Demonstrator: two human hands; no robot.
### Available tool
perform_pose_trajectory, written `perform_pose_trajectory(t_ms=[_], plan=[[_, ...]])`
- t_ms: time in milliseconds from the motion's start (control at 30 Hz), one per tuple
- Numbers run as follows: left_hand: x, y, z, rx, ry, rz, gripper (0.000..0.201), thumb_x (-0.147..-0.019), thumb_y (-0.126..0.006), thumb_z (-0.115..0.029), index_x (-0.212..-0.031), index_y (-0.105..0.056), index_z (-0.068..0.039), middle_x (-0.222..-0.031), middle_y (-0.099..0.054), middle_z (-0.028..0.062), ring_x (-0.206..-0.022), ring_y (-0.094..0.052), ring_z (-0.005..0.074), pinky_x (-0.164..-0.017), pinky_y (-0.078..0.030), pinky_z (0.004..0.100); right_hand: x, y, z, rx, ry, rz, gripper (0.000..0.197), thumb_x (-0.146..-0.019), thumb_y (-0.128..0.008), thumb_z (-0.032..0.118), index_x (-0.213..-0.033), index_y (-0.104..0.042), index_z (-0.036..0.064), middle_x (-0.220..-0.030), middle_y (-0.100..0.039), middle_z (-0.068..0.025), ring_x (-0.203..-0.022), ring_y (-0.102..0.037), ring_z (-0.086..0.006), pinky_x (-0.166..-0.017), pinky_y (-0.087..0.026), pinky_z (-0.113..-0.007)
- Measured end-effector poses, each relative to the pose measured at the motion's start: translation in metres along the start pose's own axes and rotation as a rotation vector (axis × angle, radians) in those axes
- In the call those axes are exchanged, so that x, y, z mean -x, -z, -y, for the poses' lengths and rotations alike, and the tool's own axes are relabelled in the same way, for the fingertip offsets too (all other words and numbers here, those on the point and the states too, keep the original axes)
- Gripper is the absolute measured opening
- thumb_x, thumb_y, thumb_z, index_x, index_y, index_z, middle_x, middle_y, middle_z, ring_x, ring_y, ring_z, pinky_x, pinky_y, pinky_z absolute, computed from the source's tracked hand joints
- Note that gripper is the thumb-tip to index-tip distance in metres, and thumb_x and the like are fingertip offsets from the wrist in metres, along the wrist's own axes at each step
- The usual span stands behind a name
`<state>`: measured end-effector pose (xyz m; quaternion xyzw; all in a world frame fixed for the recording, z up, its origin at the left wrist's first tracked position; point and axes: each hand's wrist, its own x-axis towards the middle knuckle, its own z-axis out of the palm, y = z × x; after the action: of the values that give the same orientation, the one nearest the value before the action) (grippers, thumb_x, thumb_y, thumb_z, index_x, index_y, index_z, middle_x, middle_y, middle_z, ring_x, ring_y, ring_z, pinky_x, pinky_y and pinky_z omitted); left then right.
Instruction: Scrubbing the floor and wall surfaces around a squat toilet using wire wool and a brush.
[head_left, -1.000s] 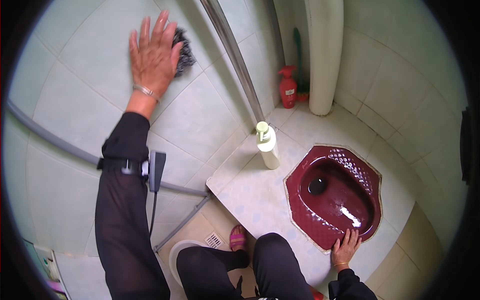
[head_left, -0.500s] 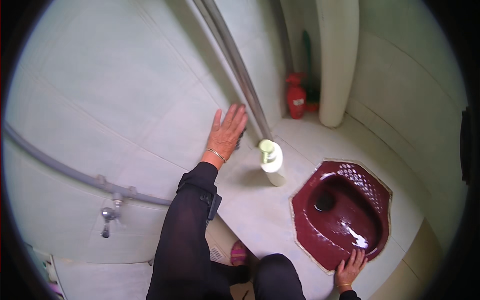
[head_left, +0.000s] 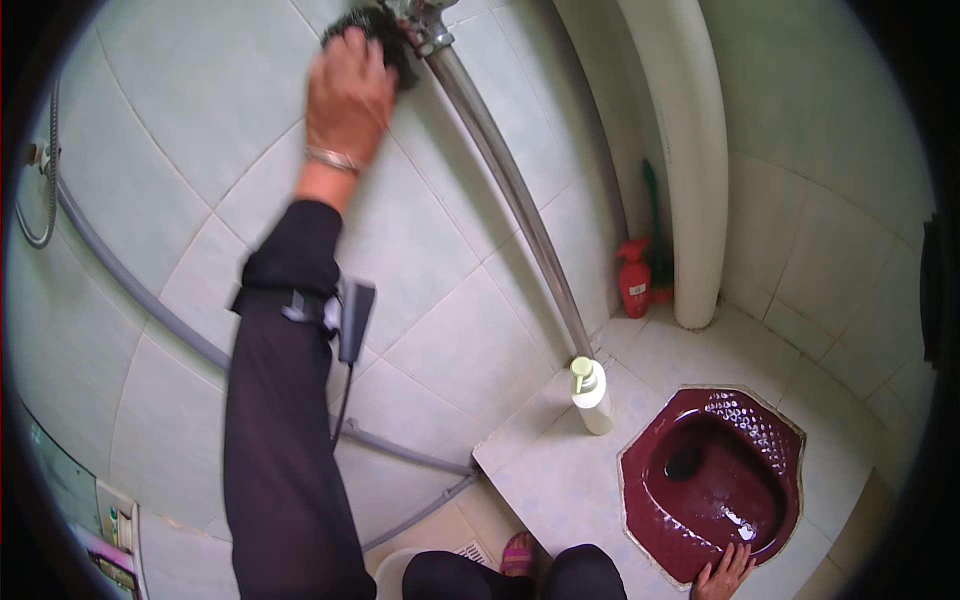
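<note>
since the earlier frame the left hand (head_left: 350, 95) went up to the top left, fingers pressing a dark scrubber (head_left: 385, 35) beside the metal pipe (head_left: 505, 175). right hand (head_left: 722, 575), lower right, rests on the dark red squat toilet (head_left: 712, 480), fingers probably spread.

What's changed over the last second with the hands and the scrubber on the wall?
The left hand has swept along the tiled wall, dipping low near the pump bottle, and now presses the dark scrubber high beside the metal pipe. The right hand stayed on the rim of the maroon squat toilet; bottle and red sprayer unmoved.
</note>
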<state>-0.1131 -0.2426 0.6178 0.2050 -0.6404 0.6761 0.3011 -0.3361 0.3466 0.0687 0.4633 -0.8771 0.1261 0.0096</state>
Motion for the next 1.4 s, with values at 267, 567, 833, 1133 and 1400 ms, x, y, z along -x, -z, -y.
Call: perform_pose_trajectory(t_ms=[267,567,833,1133,1400], plan=[[0.148,0.037,-0.136,0.473,-0.236,0.488,0.042,-0.084,-0.065,-0.024,-0.122,-0.058,-0.008,-0.141,-0.048,0.0135,-0.133,-0.043,0.0284,-0.11,-0.032,0.0495,-0.002,-0.003,0.004,-0.016,0.036,-0.067,0.049,-0.088,-0.057,0.028,-0.13,-0.052,0.0026,-0.135,-0.05,-0.0211,-0.132,-0.04,-0.0372,-0.11,-0.026,-0.056],[0.011,0.023,-0.017,0.034,-0.035,0.269,0.045,-0.09,-0.059,-0.024,-0.132,-0.054,-0.01,-0.141,-0.047,0.0102,-0.132,-0.041,0.0249,-0.11,-0.029,0.0504,-0.003,0.009,0.002,-0.017,0.021,-0.059,0.049,-0.087,-0.058,0.027,-0.13,-0.052,0.0029,-0.134,-0.051,-0.021,-0.131,-0.042,-0.0382,-0.109,-0.027,-0.056],[0.187,0.056,-0.184,0.516,-0.272,0.604,0.042,-0.084,-0.052,-0.009,-0.126,-0.054,-0.009,-0.135,-0.051,0.0114,-0.13,-0.044,0.0261,-0.109,-0.032,0.0534,-0.006,0.005,0.003,-0.008,0.026,-0.07,0.049,-0.088,-0.057,0.029,-0.13,-0.052,0.0028,-0.135,-0.05,-0.0208,-0.131,-0.042,-0.0369,-0.109,-0.027,-0.055],[-0.026,0.032,0.031,-0.126,0.083,0.208,0.043,-0.086,-0.063,-0.023,-0.127,-0.052,-0.017,-0.127,-0.052,0.0043,-0.114,-0.052,0.0236,-0.105,-0.031,0.0541,0.002,0.007,0.001,-0.003,0.017,-0.078,0.05,-0.089,-0.057,0.029,-0.13,-0.052,0.0026,-0.134,-0.051,-0.0207,-0.13,-0.043,-0.0375,-0.109,-0.027,-0.054],[0.172,0.054,-0.123,0.363,-0.237,0.382,0.04,-0.083,-0.059,-0.014,-0.123,-0.056,-0.009,-0.125,-0.056,0.0113,-0.109,-0.055,0.024,-0.097,-0.04,0.0477,0.007,-0.022,-0.01,-0.007,-0.038,0.052,0.059,-0.083,-0.056,0.023,-0.135,-0.044,-0.0008,-0.14,-0.041,-0.0223,-0.139,-0.029,-0.0376,-0.116,-0.016,-0.056]])
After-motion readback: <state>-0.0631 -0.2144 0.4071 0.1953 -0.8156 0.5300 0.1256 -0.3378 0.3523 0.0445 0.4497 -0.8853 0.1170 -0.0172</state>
